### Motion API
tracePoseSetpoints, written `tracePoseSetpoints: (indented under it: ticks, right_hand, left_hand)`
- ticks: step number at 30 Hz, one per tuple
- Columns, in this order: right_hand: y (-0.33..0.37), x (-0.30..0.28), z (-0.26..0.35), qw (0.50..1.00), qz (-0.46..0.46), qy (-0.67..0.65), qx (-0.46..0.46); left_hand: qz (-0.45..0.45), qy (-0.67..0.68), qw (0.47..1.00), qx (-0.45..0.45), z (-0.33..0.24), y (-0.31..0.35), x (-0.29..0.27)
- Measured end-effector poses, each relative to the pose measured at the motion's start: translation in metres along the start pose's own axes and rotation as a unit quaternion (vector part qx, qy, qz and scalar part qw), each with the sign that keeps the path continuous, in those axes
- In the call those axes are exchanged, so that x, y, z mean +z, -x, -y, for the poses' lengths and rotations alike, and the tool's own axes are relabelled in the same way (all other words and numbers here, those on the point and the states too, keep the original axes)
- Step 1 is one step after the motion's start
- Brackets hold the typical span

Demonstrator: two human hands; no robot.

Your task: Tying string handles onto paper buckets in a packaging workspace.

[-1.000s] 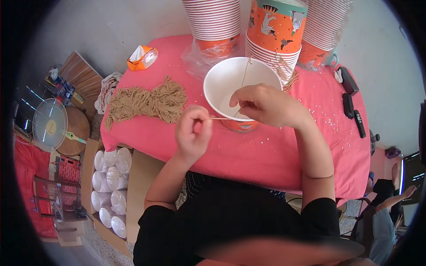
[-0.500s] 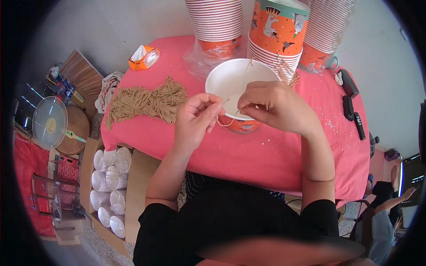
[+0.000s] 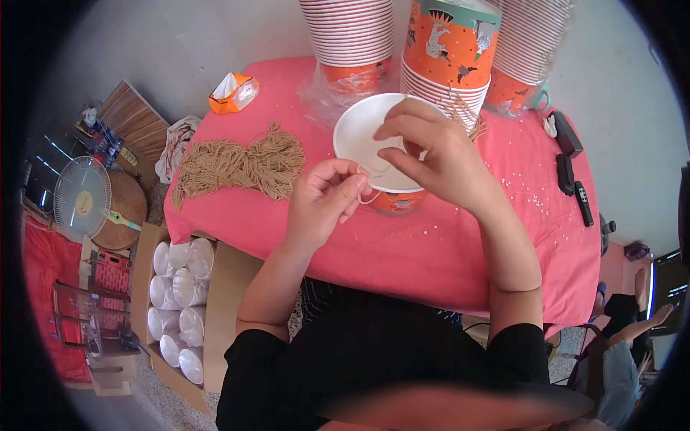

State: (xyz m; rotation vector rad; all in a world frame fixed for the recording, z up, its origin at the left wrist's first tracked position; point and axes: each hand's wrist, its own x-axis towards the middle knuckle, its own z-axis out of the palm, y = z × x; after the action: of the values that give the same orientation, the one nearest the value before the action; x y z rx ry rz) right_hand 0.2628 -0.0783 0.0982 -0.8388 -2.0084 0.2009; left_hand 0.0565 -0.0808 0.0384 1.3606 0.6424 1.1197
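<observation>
A thin tan cord (image 3: 369, 201) is pinched between the thumb and fingertips of my left hand (image 3: 320, 205), and a short loop of it hangs beside the fingers. This hand is just in front of the near-left rim of a paper bucket (image 3: 352, 136), white inside with an orange printed outer wall. Over the bucket's right side is my right hand (image 3: 449, 161). Its thumb and fingers are spread, with nothing seen between them, and it hides part of the rim. To the left of my left hand lies a thick bundle of tan cords (image 3: 241, 165).
Tall stacks of paper buckets (image 3: 352, 36) line the table's far side, with more tan cords (image 3: 471, 115) hanging at the middle stack. An orange tissue pack (image 3: 233, 93) lies far left. Dark cases (image 3: 566, 136) and a remote (image 3: 582, 205) are right. An open carton (image 3: 233, 280) holds wrapped white cups.
My right hand has opened its pinch and lifted slightly away from the cord. My left hand has shifted a little to the right, still pinching the cord.
</observation>
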Motion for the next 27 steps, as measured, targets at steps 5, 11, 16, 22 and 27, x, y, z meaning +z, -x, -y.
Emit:
tracePoseSetpoints:
  ticks: [5,11,16,22,27]
  right_hand:
    - [0.003,-0.003,0.005,0.995,0.088,-0.025,-0.031]
    - [0.003,0.001,0.004,0.994,0.105,-0.002,-0.039]
    - [0.003,-0.008,0.005,0.995,0.095,-0.014,-0.032]
    - [0.004,-0.031,0.005,0.991,0.124,0.003,-0.04]
    - [0.005,-0.034,0.013,0.986,0.151,-0.027,-0.07]
  left_hand:
    - [0.003,0.079,0.997,-0.009,0.003,-0.001,-0.006]
    - [0.019,0.087,0.996,-0.01,0.003,-0.002,-0.005]
    - [0.083,0.124,0.988,-0.051,-0.009,-0.001,-0.007]
    - [0.077,0.002,0.996,-0.032,-0.003,0.005,-0.008]
    - [0.053,0.018,0.998,-0.029,0.0,0.006,-0.011]
